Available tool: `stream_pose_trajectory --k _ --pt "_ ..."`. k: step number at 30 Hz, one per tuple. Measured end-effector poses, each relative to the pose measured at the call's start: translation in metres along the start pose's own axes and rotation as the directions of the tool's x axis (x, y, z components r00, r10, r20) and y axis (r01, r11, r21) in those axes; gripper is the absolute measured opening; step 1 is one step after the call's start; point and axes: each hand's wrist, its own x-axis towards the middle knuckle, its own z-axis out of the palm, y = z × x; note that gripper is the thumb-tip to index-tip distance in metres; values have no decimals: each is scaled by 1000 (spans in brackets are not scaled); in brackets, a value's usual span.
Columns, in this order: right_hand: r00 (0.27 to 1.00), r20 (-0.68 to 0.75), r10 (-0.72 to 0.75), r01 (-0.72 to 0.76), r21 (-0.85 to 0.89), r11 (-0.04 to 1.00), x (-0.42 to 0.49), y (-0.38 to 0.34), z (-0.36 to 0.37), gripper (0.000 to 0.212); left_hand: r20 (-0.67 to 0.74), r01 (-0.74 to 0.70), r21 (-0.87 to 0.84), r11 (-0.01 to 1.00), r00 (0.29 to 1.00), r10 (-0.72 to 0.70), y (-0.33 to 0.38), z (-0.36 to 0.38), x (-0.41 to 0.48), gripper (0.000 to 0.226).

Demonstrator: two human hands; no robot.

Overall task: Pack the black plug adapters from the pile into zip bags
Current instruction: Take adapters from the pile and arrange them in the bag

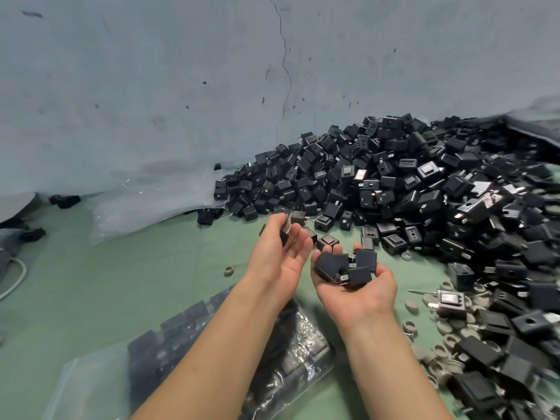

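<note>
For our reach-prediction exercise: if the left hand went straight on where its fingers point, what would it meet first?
Probably the loose adapters at the near edge of the pile, just beyond the left hand; depth is unclear.

views: one, head-worn, wide-angle
facing: forward and down, forearms enter from the bottom edge
nearness: close; right hand (357, 291) cupping plug adapters (345, 268) sits mid-frame
around grip: pile (424, 192) beyond and right, left hand (278, 256) just left, zip bag (169, 341) nearer, below-left
</note>
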Motion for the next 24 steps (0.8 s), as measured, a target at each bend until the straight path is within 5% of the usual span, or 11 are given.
stream_pose_trajectory --k 4,8,10,13,17,21,24 --pt "1000 -16 -16 16 4 1000 0 -4 2 30 -108 -10 360 933 993 52 -3 3 6 26" --pt "1000 11 -7 7 1 1000 -2 0 4 30 20 -246 730 638 940 341 3 3 -2 34" --pt "999 44 5 -4 -15 1000 -5 6 7 31 112 -348 748 565 906 409 13 2 -17 41" --pt "994 88 70 -62 -89 994 -11 26 11 29 103 -380 560 736 914 393 47 -15 -51 40" --pt "970 124 211 -181 -214 960 -25 67 9 29 -122 -405 417 814 862 492 96 -79 -100 20" --pt "942 150 300 -248 -289 925 -38 98 4 31 -302 -345 620 704 724 621 117 -167 -150 34" --pt "930 174 325 -255 -333 908 -40 114 0 31 -233 -127 898 421 674 701 112 -224 -183 50"
